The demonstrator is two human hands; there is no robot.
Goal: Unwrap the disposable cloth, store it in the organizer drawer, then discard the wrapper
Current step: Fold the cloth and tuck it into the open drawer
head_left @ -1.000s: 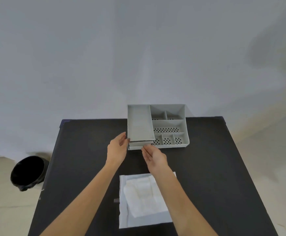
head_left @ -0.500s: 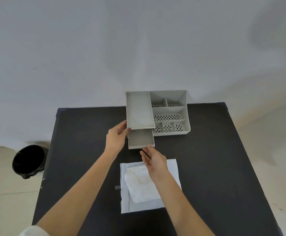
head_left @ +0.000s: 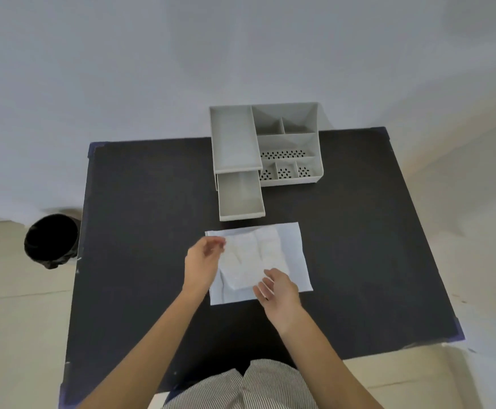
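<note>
A pale blue wrapper (head_left: 295,255) lies flat on the black table (head_left: 140,202), with a white folded cloth (head_left: 249,258) on top of it. The grey organizer (head_left: 288,143) stands at the table's far edge, and its drawer (head_left: 241,196) is pulled out toward me, with nothing in it. My left hand (head_left: 201,261) is at the wrapper's left edge, thumb and fingertips close together near the far left corner. My right hand (head_left: 276,287) rests at the cloth's near right corner, fingers spread.
A black bin (head_left: 50,240) stands on the floor left of the table. The organizer's right half has several small perforated compartments (head_left: 285,172). A pale wall rises behind the table. Striped trousers (head_left: 241,388) show at the bottom.
The drawer has been pulled out of the organizer. Both hands have left the organizer and come back toward me, onto the wrapper and cloth.
</note>
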